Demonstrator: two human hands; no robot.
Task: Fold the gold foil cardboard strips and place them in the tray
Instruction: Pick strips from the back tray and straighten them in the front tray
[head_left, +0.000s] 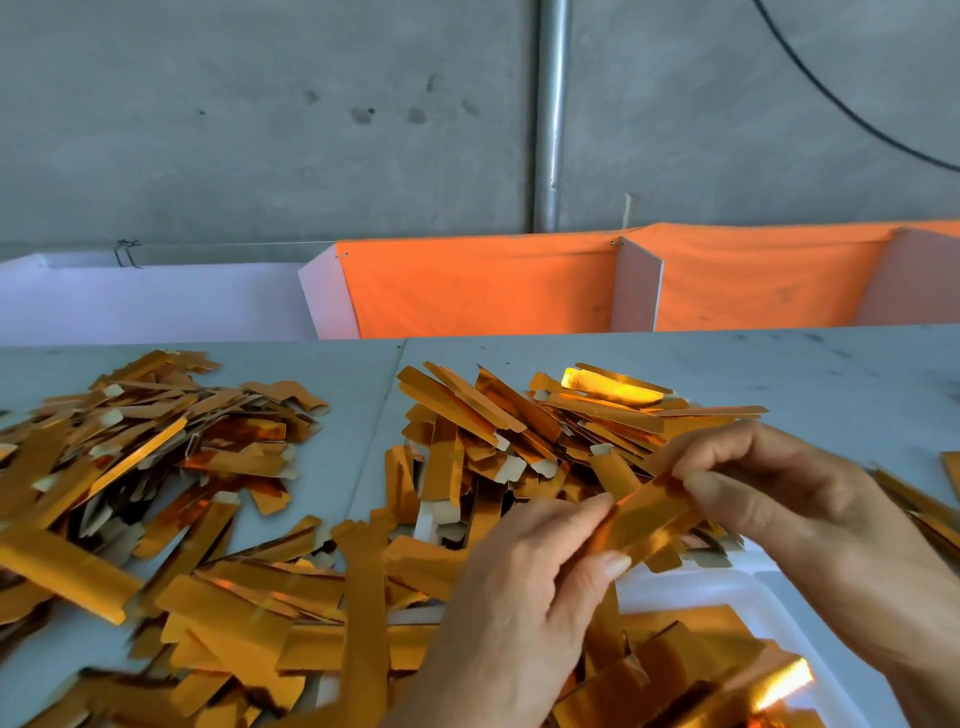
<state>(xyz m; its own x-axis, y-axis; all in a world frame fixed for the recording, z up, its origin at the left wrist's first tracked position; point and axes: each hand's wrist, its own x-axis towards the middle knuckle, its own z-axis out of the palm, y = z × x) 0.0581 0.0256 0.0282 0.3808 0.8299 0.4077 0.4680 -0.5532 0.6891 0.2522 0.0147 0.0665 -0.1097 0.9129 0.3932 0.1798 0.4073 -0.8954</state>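
Note:
Both hands hold one gold foil strip above the table, tilted up to the right. My left hand pinches its lower left end between thumb and fingers. My right hand grips its upper right end. Under the hands lies a white tray with several gold strips in it. A heap of loose gold strips spreads over the table's middle, and a second heap lies at the left.
More strips are scattered along the near edge of the grey table. A few strips lie at the far right. Behind the table stand white and orange bins against a concrete wall.

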